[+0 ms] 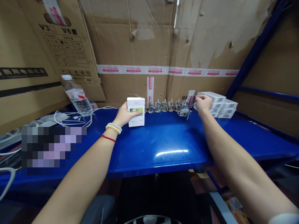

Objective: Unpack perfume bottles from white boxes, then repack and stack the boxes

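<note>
Upright in my left hand point(123, 114) is a small white box point(136, 121) with a green picture on its front; my thumb lies across that picture. My right hand point(204, 103) is at the back right, fingers drawn together in a pinch in front of a stack of white boxes point(217, 97). Whatever the pinch holds is too small or hidden to make out. Between the hands, several small glass bottles point(164, 106) with pointed tops stand in a row along the back. A wider round glass bottle point(183, 110) is at the row's right end, left of my right hand.
A blue tabletop point(149, 140) spreads under everything, with cardboard point(135, 46) behind it. On the left are a water bottle point(78, 97), white cables point(70, 119) and a blurred-out patch. A blue metal frame point(253, 43) rises at the right.
</note>
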